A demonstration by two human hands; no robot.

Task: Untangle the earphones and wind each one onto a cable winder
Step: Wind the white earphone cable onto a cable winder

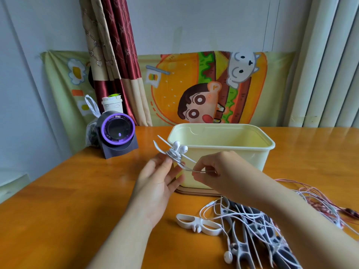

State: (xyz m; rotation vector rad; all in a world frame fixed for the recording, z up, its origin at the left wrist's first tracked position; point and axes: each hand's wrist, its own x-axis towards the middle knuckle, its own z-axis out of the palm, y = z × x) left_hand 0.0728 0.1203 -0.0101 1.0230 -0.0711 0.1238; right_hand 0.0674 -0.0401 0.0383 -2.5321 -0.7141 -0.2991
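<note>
My left hand [161, 177] pinches a white cable winder [175, 154] held up in front of the bin. A white earphone cable is coiled round its middle, and both earbuds [180, 147] stick up at the top. My right hand [211, 171] pinches the loose end of that cable [202, 171] just right of the winder. On the table below lie an empty white winder [198, 224], a tangle of white earphones [223, 212] over several more winders [252, 233], and pink-red earphones [318, 199] to the right.
A pale yellow plastic bin [229, 150] stands open on the orange wooden table [68, 200], right behind my hands. A purple-ringed black gadget [117, 131], a plastic bag and a paper cup [112, 103] stand at the back left. Curtains and a cartoon cloth hang on the wall.
</note>
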